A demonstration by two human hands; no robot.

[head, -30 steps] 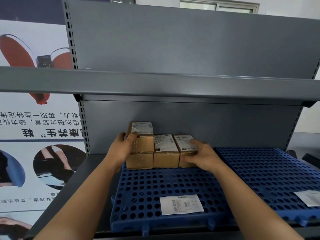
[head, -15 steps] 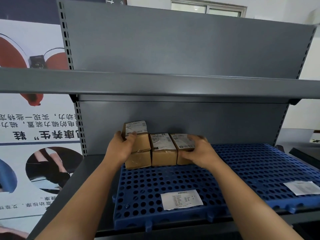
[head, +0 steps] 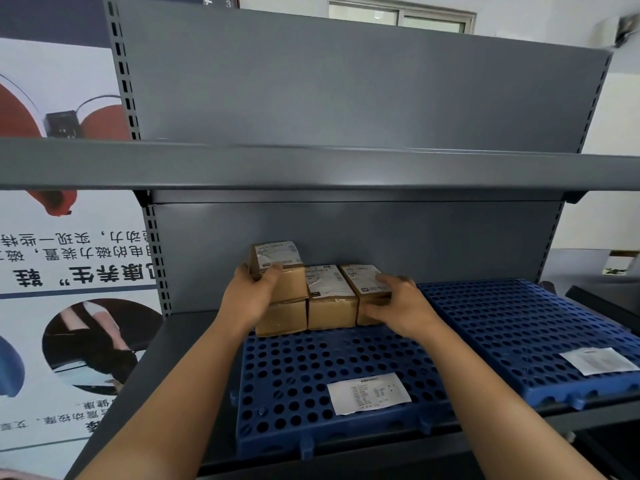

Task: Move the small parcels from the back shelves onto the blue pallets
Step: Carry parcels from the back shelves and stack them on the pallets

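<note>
On the grey shelf (head: 194, 358), parcels (head: 329, 299) sit in a row at the back of the blue pallet (head: 294, 375); my left hand (head: 247, 299) grips the stacked top parcel (head: 277, 261), my right hand (head: 401, 306) grips the end parcel (head: 363, 278), so I'd press them squarely together before releasing.

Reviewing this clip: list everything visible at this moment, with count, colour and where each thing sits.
parcels: four, brown cardboard with white labels, at the back of the left pallet; three in a row, the top parcel stacked on the leftmost.
blue pallets: two, perforated, side by side on the lower shelf; the right pallet bears no parcels.
paper slips: two, white, one near each pallet's front.
shelf unit: one, grey metal.
poster: one, mostly white, left of the unit.
window: one, top, behind the unit.
left hand: grip on the top parcel.
right hand: grip on the right parcel.
</note>
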